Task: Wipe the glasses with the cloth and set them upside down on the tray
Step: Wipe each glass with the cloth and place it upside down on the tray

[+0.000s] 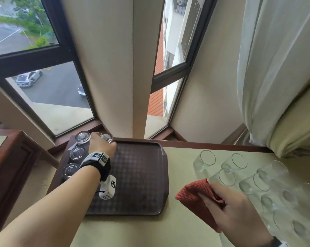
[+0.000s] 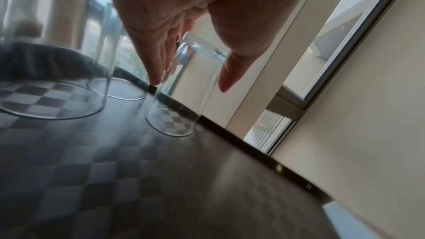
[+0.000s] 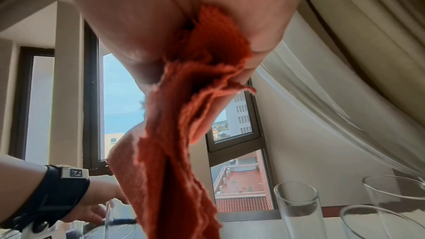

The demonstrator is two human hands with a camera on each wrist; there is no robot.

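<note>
A clear glass (image 2: pixel 184 86) stands upside down at the far edge of the dark brown checkered tray (image 1: pixel 138 175). My left hand (image 1: pixel 106 142) hovers over it with straight fingers (image 2: pixel 154 72) on one side. The thumb is on the other side, a little apart from the glass wall. Three more glasses (image 1: pixel 77 152) stand upside down along the tray's left side. Over the table to the right of the tray, my right hand (image 1: pixel 213 198) grips a bunched red cloth (image 1: pixel 195 198), which hangs down in the right wrist view (image 3: pixel 184 134).
Several upright glasses (image 1: pixel 227 175) are grouped on the pale table (image 1: pixel 168 229) at the right, close to my right hand. A white curtain (image 1: pixel 275 68) hangs behind them. Windows and a wooden sill (image 1: pixel 213 144) run along the back. A wooden cabinet (image 1: pixel 8 157) stands at the left.
</note>
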